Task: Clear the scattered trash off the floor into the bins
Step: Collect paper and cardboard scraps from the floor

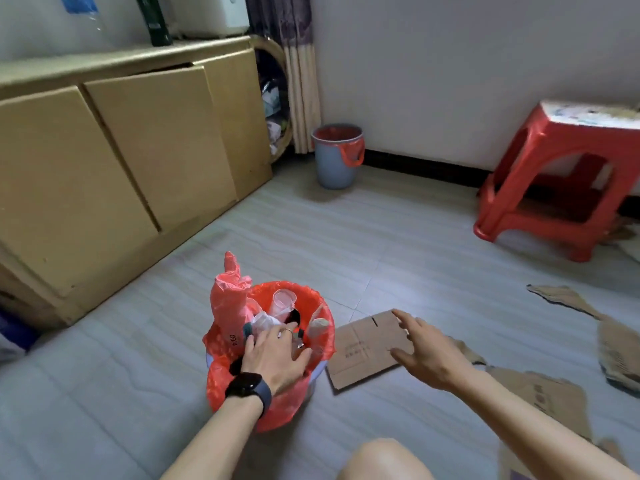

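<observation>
Your left hand (277,351) is down in the near bin (322,317), the one lined with a red bag, fingers (294,332) spread and pressing on the plastic cups and wrappers inside; it grips nothing that you can see. Your right hand (426,351) hovers released, fingers splayed, just above the flat cardboard sheet (367,348) lying on the floor (381,244) beside that bin. Press the contents down evenly first, so there is room. Then pinch the sheet by its near edge and fold it along its creases, since flat it looks too wide for the opening. More torn cardboard pieces (561,296) lie to your right, and a second, blue bin (336,161) stands empty-looking by the wall.
</observation>
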